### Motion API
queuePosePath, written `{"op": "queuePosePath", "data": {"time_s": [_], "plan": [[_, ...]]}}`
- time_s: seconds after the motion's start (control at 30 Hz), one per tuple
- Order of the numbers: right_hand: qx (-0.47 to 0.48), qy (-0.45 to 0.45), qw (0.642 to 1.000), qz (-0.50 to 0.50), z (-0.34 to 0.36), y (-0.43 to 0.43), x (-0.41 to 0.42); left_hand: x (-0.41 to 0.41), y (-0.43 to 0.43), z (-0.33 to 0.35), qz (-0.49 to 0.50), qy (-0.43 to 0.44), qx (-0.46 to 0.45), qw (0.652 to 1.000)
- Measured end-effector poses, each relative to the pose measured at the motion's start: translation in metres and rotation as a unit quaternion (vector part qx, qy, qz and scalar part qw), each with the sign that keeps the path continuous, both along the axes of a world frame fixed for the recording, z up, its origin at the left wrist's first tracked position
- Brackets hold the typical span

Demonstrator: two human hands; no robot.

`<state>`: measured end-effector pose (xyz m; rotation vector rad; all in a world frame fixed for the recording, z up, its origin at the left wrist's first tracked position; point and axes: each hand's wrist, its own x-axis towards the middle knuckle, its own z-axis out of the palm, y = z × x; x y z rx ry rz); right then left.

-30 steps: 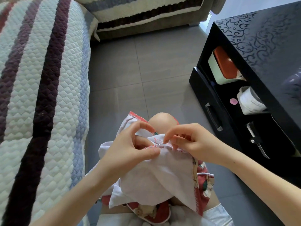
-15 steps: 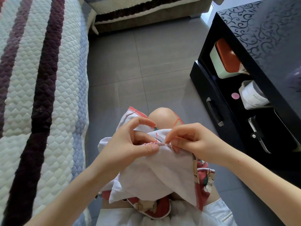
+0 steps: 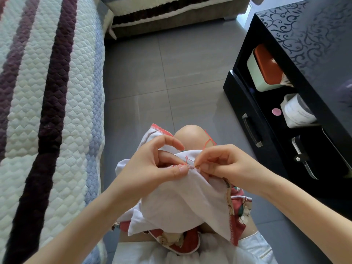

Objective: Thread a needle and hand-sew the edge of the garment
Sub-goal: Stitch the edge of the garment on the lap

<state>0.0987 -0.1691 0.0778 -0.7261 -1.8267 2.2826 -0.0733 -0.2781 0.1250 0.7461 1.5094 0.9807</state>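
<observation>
Head view looks down on a lap where a white cloth garment with a red flowered lining (image 3: pixel 181 199) lies bunched over a bare knee (image 3: pixel 190 134). The left hand (image 3: pixel 152 168) has its grip pinched on the stitched hem, and its curled fingers cover part of the seam. The right hand (image 3: pixel 224 164) pinches a thin needle (image 3: pixel 196 165) at the same edge. Only a sliver of the needle shows. A red thread (image 3: pixel 207 143) loops up over the knee. At the left runs a quilted sofa cover striped white, blue and dark purple (image 3: pixel 47 111), with grey floor tiles (image 3: pixel 152 73) beyond. At the right stands a glossy black cabinet with a scroll pattern (image 3: pixel 314 44). Its open shelf holds a pale green box with an orange lid (image 3: pixel 266 69), a white labelled jar (image 3: pixel 297 111), a small pink disc (image 3: pixel 276 111) and a black-handled knife (image 3: pixel 304 164). The cabinet is cut off by the frame edge, and the jar's label is too small to read.
</observation>
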Motion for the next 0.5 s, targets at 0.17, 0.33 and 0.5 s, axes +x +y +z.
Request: {"op": "queuePosePath", "data": {"time_s": [0.17, 0.33, 0.5], "plan": [[-0.019, 0.026, 0.999, -0.009, -0.001, -0.004, -0.001, 0.002, 0.0, 0.002, 0.015, -0.011, -0.011, 1.0], [-0.015, 0.044, 0.999, -0.01, 0.0, -0.01, -0.001, 0.007, -0.001, 0.0, 0.017, -0.008, -0.014, 1.0], [-0.008, 0.043, 0.999, -0.008, -0.002, -0.01, 0.003, 0.006, -0.002, 0.001, 0.052, 0.005, 0.007, 0.999]]}}
